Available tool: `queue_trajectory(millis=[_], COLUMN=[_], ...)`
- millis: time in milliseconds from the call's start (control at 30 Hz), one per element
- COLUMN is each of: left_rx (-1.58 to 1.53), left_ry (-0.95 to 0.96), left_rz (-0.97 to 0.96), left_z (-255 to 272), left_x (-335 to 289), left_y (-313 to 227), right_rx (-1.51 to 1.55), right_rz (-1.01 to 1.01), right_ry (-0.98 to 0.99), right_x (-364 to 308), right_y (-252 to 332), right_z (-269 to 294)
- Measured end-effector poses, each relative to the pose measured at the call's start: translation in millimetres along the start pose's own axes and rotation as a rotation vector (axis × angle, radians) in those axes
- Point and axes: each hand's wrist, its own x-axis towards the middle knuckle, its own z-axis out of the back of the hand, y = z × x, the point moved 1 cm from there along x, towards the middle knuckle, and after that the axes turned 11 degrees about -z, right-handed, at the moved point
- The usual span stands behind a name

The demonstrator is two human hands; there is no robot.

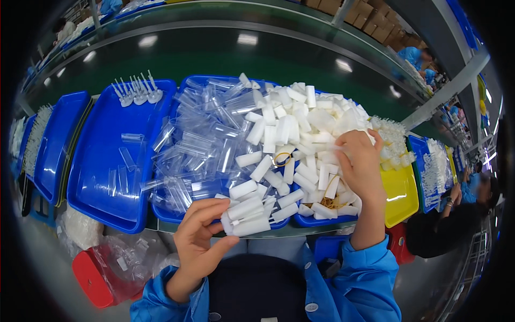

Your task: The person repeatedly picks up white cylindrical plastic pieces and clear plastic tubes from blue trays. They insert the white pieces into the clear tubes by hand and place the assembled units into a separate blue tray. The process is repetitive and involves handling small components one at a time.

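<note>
My left hand (198, 236) holds a cluster of white foam cylinders (248, 214) near the front edge of the trays. White prongs show between the cylinders, and the base they sit on is partly covered by my fingers. Over the right side of a heap of loose white foam cylinders (289, 129), my right hand (362, 161) is bent with thumb and fingers drawn close together. Whatever is between its fingertips is hidden against the white pile. Thin yellow-brown rubber bands (332, 201) lie among the cylinders below that hand.
Clear plastic tubes (209, 134) fill the blue tray in the middle. Left of it, another blue tray (102, 166) bears white pronged pieces (138, 94) and a few tubes. A yellow tray (402, 196) stands right, near a co-worker's arm (448, 209). A green conveyor belt (188, 51) runs behind.
</note>
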Motion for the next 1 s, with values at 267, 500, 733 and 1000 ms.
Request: queue_trajectory(millis=[267,500,733,1000], left_rx=[0.011,0.043,0.079,0.113], left_ry=[0.013,0.006,0.035,0.040], left_rz=[0.001,-0.042,-0.089,-0.071], left_z=[1,0,1,2], left_x=[-3,-2,-2,-3], left_y=[5,5,6,6], right_rx=[0.342,1.205,1.302,1.337], right_rz=[-0.118,-0.195,-0.153,-0.224], right_ry=[-0.137,0.278,0.296,0.300], right_x=[-16,-54,-59,-64], right_y=[24,66,86,88], right_z=[21,4,-6,-10])
